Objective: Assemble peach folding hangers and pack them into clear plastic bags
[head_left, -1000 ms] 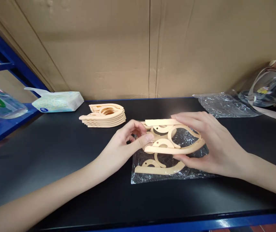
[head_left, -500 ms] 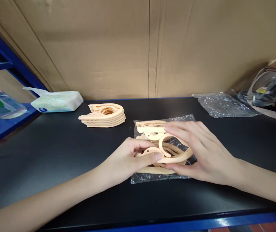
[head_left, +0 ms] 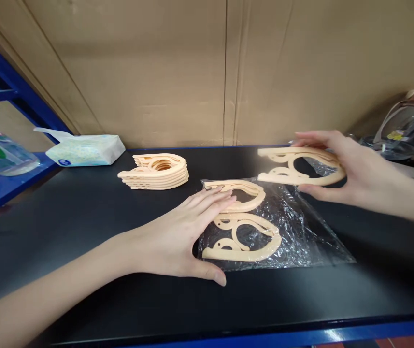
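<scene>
My right hand (head_left: 359, 174) grips a beige folding hanger (head_left: 282, 181), folded up, by its curved end, and holds it over the back right of the table. Below lies a clear plastic bag (head_left: 308, 237) with two folded hangers (head_left: 250, 254) one in front of the other, seemingly inside it. My left hand (head_left: 174, 237) rests with fingers spread at the bag's left end, its fingertips over the rear hanger. Left of the bag, several matching folded hangers form a neat stack (head_left: 172, 180).
A tissue pack (head_left: 91, 151) lies at the back left of the black table (head_left: 149, 304). Blue metal framing (head_left: 18, 108) and a plastic bottle (head_left: 4, 152) stand at the left. Cardboard (head_left: 149, 72) closes off the back. A clear jug with a strap (head_left: 409, 125) sits at the far right.
My right hand has moved back and to the right with a folded hanger, away from the bag. My left hand has let go of that hanger and spread open over the bag's left end.
</scene>
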### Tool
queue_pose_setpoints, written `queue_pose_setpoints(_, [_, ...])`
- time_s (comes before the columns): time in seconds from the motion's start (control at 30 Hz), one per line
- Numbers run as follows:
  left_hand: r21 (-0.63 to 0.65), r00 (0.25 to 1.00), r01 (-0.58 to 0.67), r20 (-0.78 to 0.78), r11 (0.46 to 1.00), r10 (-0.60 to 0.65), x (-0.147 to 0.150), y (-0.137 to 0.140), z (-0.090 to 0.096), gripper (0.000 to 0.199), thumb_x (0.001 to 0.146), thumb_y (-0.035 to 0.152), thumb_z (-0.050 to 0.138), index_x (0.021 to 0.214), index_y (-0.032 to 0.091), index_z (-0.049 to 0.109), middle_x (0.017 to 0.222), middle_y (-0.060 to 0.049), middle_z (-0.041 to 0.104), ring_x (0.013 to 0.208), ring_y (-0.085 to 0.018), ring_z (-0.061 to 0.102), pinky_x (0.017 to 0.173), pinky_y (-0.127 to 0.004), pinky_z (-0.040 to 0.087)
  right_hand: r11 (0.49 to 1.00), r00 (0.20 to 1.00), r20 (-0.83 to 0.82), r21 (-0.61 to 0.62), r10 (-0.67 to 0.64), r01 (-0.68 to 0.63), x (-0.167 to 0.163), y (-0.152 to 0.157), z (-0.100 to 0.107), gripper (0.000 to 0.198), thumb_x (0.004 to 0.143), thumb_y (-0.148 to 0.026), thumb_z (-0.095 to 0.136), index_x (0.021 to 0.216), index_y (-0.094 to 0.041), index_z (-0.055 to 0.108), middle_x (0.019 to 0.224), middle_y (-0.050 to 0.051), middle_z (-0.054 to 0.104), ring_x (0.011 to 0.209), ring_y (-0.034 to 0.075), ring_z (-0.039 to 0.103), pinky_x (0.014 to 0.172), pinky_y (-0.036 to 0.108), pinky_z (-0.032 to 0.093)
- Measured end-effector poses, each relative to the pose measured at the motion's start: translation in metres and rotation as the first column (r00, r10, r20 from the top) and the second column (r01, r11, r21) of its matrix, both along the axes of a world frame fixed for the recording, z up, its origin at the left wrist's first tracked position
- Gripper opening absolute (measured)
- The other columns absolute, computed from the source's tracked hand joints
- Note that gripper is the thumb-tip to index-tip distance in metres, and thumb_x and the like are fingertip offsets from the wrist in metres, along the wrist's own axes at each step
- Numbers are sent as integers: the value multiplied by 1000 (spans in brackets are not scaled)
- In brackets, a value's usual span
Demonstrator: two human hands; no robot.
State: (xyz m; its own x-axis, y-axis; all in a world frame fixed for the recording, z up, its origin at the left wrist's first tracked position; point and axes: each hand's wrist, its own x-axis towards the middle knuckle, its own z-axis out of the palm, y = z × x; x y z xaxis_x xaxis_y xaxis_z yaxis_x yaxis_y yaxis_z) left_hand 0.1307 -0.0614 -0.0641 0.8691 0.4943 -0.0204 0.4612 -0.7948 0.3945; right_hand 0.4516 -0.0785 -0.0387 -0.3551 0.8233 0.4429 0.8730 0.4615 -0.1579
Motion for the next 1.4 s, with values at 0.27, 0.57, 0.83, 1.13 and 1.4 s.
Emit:
queue_pose_setpoints(0.27, [-30,998,-7,-68,1000,5,-2,8,-6,98,78,62,63,153,21,14,159,-12,13,147,-30,6,118,-53,13,964,953,249,-156,-174,216,45,6,10,65,77,-54,63,130,-22,48,117,14,63,99,31,62,82,44,48])
queue_pose_setpoints(0.57, [-92,999,-31,-38,995,27,-11,24,-10,99,80,59,63,153,24,7,161,-10,5,147,-32,1,118,-54,9,956,991,121,-294,53,-15,31,-2,2,63,74,-51,65,129,-27,48,126,11,62,103,31,65,83,42,54])
queue_pose_setpoints(0.83, [-216,989,107,121,970,-82,-25,37,-5,86,85,19,55,152,35,3,161,-2,6,147,-28,6,117,-52,18,875,973,-12,-434,232,-214,5,-4,-14,85,72,-41,74,142,-37,26,133,2,57,113,29,61,84,38,59])
queue_pose_setpoints(1.13, [-209,998,64,3,976,-65,-23,33,0,92,86,22,58,152,35,-4,161,-2,-5,147,-27,-8,117,-55,10,810,943,-123,-485,309,-329,-11,0,-28,96,75,-44,72,152,-31,15,141,8,51,121,30,56,93,41,52])
queue_pose_setpoints(1.4, [-225,999,23,-23,974,-28,-24,35,3,93,85,31,64,152,36,-1,161,-3,-2,147,-27,-2,117,-50,16,843,963,-34,-476,268,-251,10,4,-22,83,79,-33,68,149,-37,24,114,2,67,102,23,65,83,35,56])
